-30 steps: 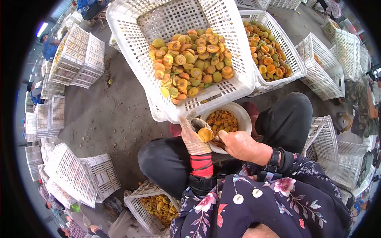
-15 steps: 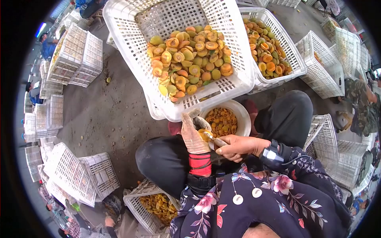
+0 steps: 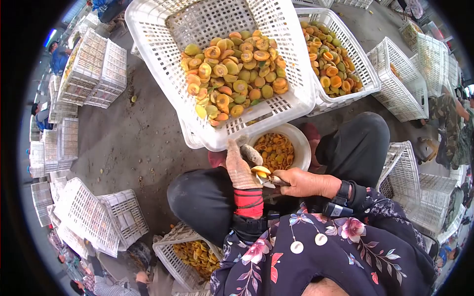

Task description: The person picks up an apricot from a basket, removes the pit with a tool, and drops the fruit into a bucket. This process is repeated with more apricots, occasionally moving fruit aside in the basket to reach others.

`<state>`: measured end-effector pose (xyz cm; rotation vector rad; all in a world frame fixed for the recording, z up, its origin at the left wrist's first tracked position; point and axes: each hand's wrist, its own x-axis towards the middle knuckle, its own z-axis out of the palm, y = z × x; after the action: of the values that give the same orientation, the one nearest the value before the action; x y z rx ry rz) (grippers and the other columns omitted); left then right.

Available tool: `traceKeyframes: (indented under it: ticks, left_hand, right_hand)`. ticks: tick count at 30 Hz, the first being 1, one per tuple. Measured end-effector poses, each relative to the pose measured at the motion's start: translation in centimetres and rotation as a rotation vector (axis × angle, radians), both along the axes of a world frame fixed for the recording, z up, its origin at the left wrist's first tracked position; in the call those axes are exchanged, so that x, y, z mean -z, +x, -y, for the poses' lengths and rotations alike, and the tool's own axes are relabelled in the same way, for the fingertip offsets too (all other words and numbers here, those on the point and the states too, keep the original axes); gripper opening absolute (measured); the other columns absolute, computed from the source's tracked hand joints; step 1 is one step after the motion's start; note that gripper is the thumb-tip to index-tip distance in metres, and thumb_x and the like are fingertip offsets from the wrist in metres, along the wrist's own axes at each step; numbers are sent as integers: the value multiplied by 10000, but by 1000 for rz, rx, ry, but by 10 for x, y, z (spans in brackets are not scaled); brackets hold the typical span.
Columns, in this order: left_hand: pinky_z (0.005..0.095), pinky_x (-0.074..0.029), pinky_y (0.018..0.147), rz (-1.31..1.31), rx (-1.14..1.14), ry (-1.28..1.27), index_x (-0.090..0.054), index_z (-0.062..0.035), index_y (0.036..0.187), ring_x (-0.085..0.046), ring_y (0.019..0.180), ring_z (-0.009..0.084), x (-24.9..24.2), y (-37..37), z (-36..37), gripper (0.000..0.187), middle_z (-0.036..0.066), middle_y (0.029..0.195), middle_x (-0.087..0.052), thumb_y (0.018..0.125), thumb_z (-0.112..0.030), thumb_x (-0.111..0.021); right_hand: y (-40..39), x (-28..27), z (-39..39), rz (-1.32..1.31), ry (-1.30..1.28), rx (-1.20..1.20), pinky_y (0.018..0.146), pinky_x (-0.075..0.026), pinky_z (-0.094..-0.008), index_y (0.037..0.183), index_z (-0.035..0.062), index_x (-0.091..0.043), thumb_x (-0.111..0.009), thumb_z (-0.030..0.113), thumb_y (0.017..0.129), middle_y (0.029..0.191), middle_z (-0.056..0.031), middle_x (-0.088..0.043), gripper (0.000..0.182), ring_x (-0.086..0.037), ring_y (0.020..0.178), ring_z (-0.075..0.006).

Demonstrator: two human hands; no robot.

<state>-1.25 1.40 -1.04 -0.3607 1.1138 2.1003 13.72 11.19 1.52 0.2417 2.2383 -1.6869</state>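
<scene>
My left hand (image 3: 241, 167), in a worn fabric glove with a red band at the wrist, is closed on an orange apricot (image 3: 260, 170) that looks cut open. In my bare right hand (image 3: 308, 182) is a small knife-like tool (image 3: 279, 181); its metal end is against or just beside the apricot, and its exact shape is hard to make out. Just beyond my hands, a white bucket (image 3: 305, 148) between my legs holds apricot pieces (image 3: 274, 150). A white crate (image 3: 291, 106) with apricot halves (image 3: 239, 74) rises in front of the bucket.
Another crate (image 3: 368, 89) of apricots stands at the right of the front one. By my left thigh is a crate (image 3: 170, 259) of orange pieces. Stacked white crates (image 3: 86, 69) line the left, and more crates (image 3: 397, 81) stand right. Other people (image 3: 60, 58) sit around the edges.
My right hand has turned and shifted slightly right, drawing the tool's end lower on the apricot. The apricot now shows a wider opening. My left hand stays nearly in place.
</scene>
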Motion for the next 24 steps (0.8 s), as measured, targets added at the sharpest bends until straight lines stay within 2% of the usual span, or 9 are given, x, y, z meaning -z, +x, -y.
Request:
traceKeyframes:
  ticks: [3,6,9,11,12,15,17,21,24]
  left_hand:
    - [273,-424,430,-49,167,-8,-622,-52,1025,-505,451,155,0,5,-5,447,22,571,-526,995,-481,-498]
    - [309,-467,451,27,264,99,-620,-23,1071,-550,479,193,1,6,-3,524,62,587,-550,979,-525,-500]
    - [305,-463,446,5,250,123,-624,-16,1057,-564,486,191,2,5,-2,533,62,587,-549,980,-528,-493]
    - [303,-462,445,2,237,128,-626,-14,1052,-563,482,190,2,4,-2,534,61,585,-548,984,-525,-488]
    - [302,-462,444,-14,221,115,-621,-14,1065,-554,474,188,1,4,-2,532,58,582,-546,987,-522,-484]
    - [299,-462,444,-17,170,61,-607,-13,1091,-543,465,185,-8,3,-3,520,52,574,-542,996,-507,-475]
    - [296,-462,443,0,139,18,-599,-12,1103,-541,463,184,-6,1,-2,511,51,570,-541,1002,-496,-469]
    - [313,-456,464,-37,7,61,-596,-29,1084,-520,469,183,3,-5,-3,475,47,600,-560,1007,-480,-466]
    - [286,-475,454,-89,-37,-11,-576,-32,1141,-564,489,174,-5,-2,-2,408,71,662,-620,1029,-405,-454]
  right_hand:
    - [2,13,0,-5,57,43,795,-499,-432,1116,-2,-521,-615,186,869,900,-231,-646,324,-649,886,-387]
    - [-1,15,1,-155,1,50,705,-514,-400,1101,-2,-519,-613,201,887,829,-179,-643,310,-656,769,-323]
    - [-5,-4,-5,192,-194,38,591,-501,-347,1085,1,-519,-626,237,910,759,-106,-612,313,-615,633,-223]
    - [0,0,-9,472,-971,141,518,-467,-294,1077,0,-523,-636,270,922,737,-56,-574,332,-550,563,-141]
    - [1,2,-8,473,-973,144,518,-467,-294,1077,0,-523,-636,270,922,737,-56,-574,332,-550,563,-141]
    - [-1,12,1,468,-900,128,560,-487,-345,1060,3,-519,-634,273,924,729,-90,-601,324,-593,596,-200]
    - [4,24,15,-264,-74,74,614,-501,-417,1055,12,-519,-632,258,916,725,-147,-628,304,-645,651,-315]
    - [12,-2,2,-10,284,-27,684,-500,-497,1074,24,-542,-653,258,872,786,-225,-643,328,-635,786,-444]
    - [16,9,-4,20,526,88,641,-500,-473,1021,25,-573,-661,259,870,725,-231,-614,292,-660,695,-372]
